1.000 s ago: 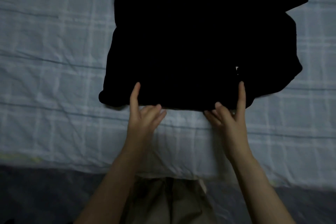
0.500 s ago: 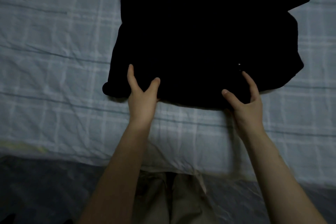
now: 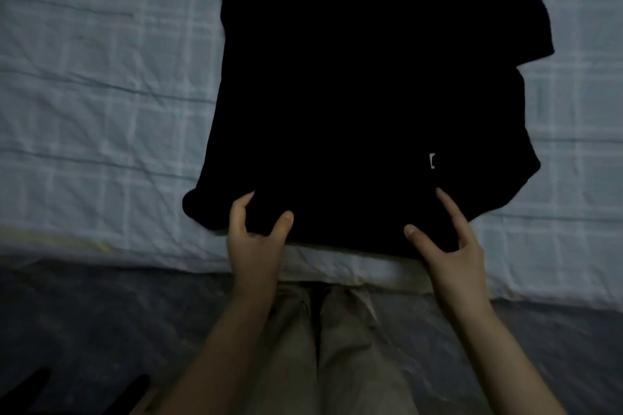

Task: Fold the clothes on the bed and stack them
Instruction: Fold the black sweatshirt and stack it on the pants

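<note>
The black garment runs out of frame at the top, and the dim light hides its folds and seams; only a small white tag stands out. It lies flat on the bed, a soft, creased, pale blue checked sheet. The left hand and right hand each hold the near hem in a narrow grip, thumb and forefinger on top, other fingers hidden beneath. Compared with half a second ago, the hem lies closer to the bed's near edge.
</note>
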{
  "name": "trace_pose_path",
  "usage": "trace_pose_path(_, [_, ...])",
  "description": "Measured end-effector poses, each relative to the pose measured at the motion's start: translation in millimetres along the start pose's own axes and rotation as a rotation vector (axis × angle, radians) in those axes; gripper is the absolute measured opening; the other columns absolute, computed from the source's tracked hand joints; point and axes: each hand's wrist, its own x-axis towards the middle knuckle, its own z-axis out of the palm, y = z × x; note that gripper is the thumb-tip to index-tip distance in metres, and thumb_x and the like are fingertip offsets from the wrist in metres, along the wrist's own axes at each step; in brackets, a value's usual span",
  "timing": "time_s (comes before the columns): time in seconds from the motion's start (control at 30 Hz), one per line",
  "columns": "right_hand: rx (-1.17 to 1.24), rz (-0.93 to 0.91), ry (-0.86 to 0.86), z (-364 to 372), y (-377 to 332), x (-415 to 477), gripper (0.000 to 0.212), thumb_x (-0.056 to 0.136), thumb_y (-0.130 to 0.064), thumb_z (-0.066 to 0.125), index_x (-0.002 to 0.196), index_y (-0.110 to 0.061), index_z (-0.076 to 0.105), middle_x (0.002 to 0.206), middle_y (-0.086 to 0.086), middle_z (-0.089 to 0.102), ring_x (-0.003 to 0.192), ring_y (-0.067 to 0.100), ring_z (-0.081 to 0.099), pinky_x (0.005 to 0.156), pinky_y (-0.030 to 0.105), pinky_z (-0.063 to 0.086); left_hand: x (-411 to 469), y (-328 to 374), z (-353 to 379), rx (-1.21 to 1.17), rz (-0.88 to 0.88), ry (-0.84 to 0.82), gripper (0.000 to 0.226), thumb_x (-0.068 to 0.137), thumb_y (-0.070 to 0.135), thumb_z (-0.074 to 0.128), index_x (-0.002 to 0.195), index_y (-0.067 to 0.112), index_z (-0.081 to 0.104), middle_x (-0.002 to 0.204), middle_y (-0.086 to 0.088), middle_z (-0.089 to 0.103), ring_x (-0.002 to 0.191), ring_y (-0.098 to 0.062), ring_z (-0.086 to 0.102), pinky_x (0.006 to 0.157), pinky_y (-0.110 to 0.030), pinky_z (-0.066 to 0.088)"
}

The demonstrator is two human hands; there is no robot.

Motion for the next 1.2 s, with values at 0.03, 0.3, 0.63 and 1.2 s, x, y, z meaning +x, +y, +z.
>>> trace_pose_path(0.03, [0.0, 0.052, -0.014, -4.6, 5.8, -22.1, 0.063, 0.081, -0.017, 0.079, 0.136, -0.038, 0.056, 0.128, -0.027, 0.06, 0.124, -0.008, 0.052, 0.105, 0.024, 0.044, -15.3, -5.8, -12.1, 0.043, -0.015, -0.002, 0.045, 0.077, 0.002, 0.079, 0.111, 0.022, 0.057, 0.101, 0.015, 0.064, 0.091, 0.01, 0.061, 0.076, -0.006, 0.047])
trace_pose_path(0.3, [0.044, 0.18, -0.039, -20.0, 1.1, -74.8, 0.065, 0.081, -0.012, 0.077, 0.137, -0.038, 0.056, 0.13, -0.015, 0.064, 0.124, 0.004, 0.057, 0.105, 0.039, 0.048, -63.1, -2.3, -47.3, 0.076, -0.069, -0.007, 0.054, 0.074, 0.009, 0.083, 0.115, 0.033, 0.057, 0.112, 0.004, 0.067, 0.107, -0.014, 0.064, 0.089, -0.033, 0.054])
trace_pose_path(0.63, [0.043, 0.038, 0.02, -16.4, -32.4, -54.1, 0.07, 0.076, -0.026, 0.08, 0.138, -0.042, 0.053, 0.137, -0.014, 0.059, 0.127, 0.003, 0.054, 0.104, 0.035, 0.049, -46.4, 26.5, -37.8, -0.053, 0.046, -0.03, 0.063, 0.077, -0.001, 0.078, 0.132, 0.013, 0.051, 0.124, -0.001, 0.062, 0.116, -0.011, 0.061, 0.093, -0.024, 0.052])
trace_pose_path(1.2, [0.151, -0.416, 0.085, 26.2, -178.5, 144.5, 0.071, 0.077, -0.026, 0.085, 0.14, -0.037, 0.053, 0.131, -0.016, 0.062, 0.12, -0.006, 0.057, 0.097, 0.014, 0.048, 149.3, 172.5, 40.1, -0.013, 0.61, -0.016, 0.053, 0.078, 0.025, 0.08, 0.124, 0.028, 0.054, 0.117, 0.028, 0.056, 0.114, 0.012, 0.052, 0.095, -0.006, 0.039])
